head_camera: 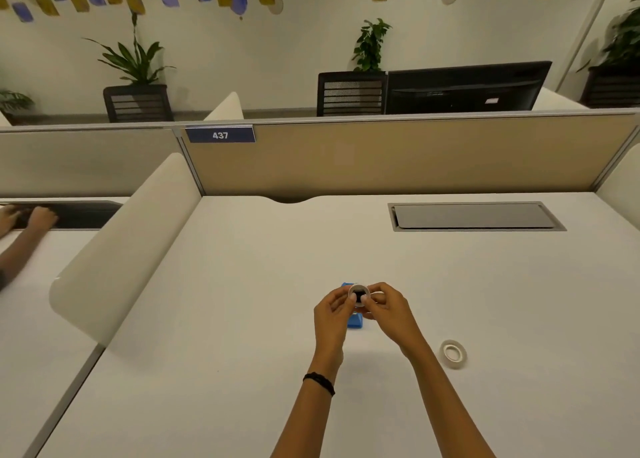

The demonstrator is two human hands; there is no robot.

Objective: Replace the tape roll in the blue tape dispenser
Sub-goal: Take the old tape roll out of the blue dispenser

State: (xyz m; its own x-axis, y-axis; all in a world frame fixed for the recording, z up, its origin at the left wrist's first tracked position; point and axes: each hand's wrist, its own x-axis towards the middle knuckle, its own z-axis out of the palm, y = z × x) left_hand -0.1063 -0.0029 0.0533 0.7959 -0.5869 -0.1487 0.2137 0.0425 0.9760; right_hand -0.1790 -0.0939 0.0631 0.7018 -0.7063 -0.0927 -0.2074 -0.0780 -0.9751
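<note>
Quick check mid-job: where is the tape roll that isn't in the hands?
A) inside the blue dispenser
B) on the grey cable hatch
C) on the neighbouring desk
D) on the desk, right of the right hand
D: the spare roll lies on the desk, apart from the right hand, which with the left hand pinches the held roll.

Two tape rolls [359, 296] [453, 353], one dispenser [355, 320]

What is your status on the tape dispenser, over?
Left hand and right hand both pinch a tape roll, dark hub inside. Blue dispenser on desk behind them, partly hidden. Second roll lies apart, right. Nothing in the way.
</note>
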